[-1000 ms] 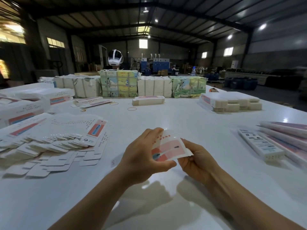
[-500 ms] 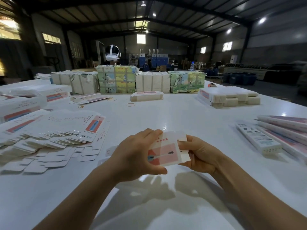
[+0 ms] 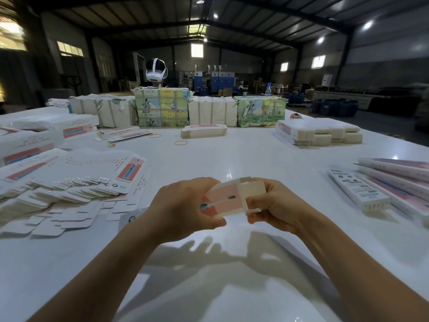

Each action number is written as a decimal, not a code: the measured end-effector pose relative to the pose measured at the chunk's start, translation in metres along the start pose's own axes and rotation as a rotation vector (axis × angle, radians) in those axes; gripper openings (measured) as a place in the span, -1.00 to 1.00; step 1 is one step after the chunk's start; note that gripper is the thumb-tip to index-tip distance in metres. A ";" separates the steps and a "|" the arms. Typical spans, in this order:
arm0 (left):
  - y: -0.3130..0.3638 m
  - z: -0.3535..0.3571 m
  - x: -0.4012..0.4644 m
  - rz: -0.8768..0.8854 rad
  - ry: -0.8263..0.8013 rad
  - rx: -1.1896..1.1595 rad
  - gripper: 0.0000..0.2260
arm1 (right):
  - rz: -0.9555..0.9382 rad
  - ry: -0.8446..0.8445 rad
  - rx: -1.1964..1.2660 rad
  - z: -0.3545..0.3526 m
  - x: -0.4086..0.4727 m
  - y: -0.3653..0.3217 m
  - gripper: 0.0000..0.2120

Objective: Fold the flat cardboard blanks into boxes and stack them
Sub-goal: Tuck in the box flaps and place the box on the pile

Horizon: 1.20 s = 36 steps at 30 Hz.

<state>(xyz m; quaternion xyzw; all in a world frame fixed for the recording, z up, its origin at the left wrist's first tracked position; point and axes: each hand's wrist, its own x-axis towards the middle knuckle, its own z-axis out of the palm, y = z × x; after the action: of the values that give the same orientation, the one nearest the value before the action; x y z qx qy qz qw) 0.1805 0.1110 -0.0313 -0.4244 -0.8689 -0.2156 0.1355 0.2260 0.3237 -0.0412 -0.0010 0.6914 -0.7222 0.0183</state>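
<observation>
I see my left hand [image 3: 183,209] and right hand [image 3: 274,205] both gripping the half-folded box [image 3: 228,197] above the tabletop [image 3: 232,159], right of the fanned blanks [image 3: 69,182].

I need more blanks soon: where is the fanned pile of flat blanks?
In the head view, the fanned pile of flat blanks lies on the white table, left of the left hand.

Warehouse-like packing hall: steel roof trusses [image 3: 232,22], wrapped carton bundles [image 3: 161,106] on table [image 3: 255,147]
</observation>
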 end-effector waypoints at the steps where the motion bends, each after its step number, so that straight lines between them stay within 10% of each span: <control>1: -0.001 -0.001 -0.001 -0.014 -0.017 -0.033 -0.49 | 0.009 -0.011 0.024 0.001 -0.001 0.000 -0.53; 5: -0.010 -0.005 0.001 -0.094 0.002 -0.131 -0.46 | -0.098 0.021 0.105 0.003 -0.002 -0.002 -0.75; 11: -0.024 -0.003 0.004 -0.218 0.040 -0.091 -0.43 | -0.551 0.719 -0.370 0.025 -0.001 0.017 -0.86; 36: -0.024 0.010 0.006 -0.121 -0.057 -0.199 -0.58 | -0.563 0.367 -0.534 0.045 -0.005 0.025 -0.83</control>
<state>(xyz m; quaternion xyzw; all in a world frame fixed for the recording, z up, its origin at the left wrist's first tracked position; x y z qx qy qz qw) 0.1572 0.1073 -0.0435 -0.3884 -0.8709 -0.2962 0.0545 0.2331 0.2781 -0.0640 -0.0656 0.8186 -0.4830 -0.3038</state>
